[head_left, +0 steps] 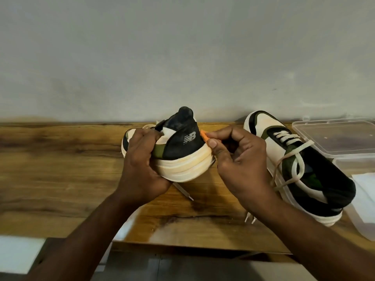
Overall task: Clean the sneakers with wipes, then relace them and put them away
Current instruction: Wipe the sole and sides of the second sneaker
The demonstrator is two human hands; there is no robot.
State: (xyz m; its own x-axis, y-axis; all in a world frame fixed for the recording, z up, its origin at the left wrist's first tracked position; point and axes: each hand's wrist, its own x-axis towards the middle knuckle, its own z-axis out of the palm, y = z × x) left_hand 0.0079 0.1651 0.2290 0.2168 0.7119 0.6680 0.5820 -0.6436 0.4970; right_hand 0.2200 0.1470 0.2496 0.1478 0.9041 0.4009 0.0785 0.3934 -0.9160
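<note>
A black, green and cream sneaker [180, 147] is held just above the wooden table, heel toward me, its thick cream sole stained. My left hand [142, 165] grips its left side and sole. My right hand [239, 159] pinches a small orange piece [204, 136] between thumb and forefinger against the heel's right edge. A loose lace end [185, 192] hangs under the held sneaker. The second sneaker [300, 167] lies on the table to the right, toe away from me, with its cream laces in the eyelets and loosely knotted.
A clear plastic box [341, 138] and its lid stand at the right edge, with a white sheet [363, 187] below them. The wooden table [60, 159] meets a grey wall at the back. Its front edge runs just below my forearms.
</note>
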